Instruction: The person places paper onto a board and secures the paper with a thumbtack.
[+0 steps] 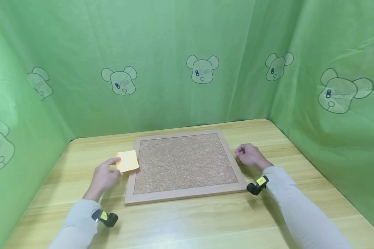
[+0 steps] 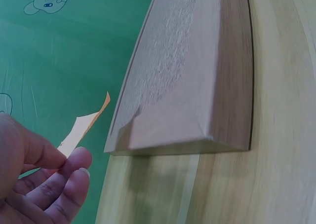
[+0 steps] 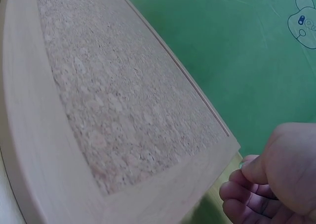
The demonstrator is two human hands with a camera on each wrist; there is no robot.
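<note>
My left hand (image 1: 105,175) pinches a pale orange sticky note (image 1: 127,162) between thumb and fingers. The note's right edge overlaps the left frame strip of a cork board (image 1: 184,162) in the head view. From the left wrist, the note (image 2: 79,130) appears nearly edge-on with its far end curling up, beside the board's wooden frame (image 2: 192,130). Just off the board's right side is my right hand (image 1: 249,154), its fingers curled and thumb against the index finger (image 3: 238,177). I cannot tell whether something small sits between those fingertips.
The wood-framed cork board lies flat on a light wooden table (image 1: 174,224). Green curtains (image 1: 162,103) printed with bear heads hang behind and on both sides. Each wrist carries a small black camera (image 1: 109,219) on a strap.
</note>
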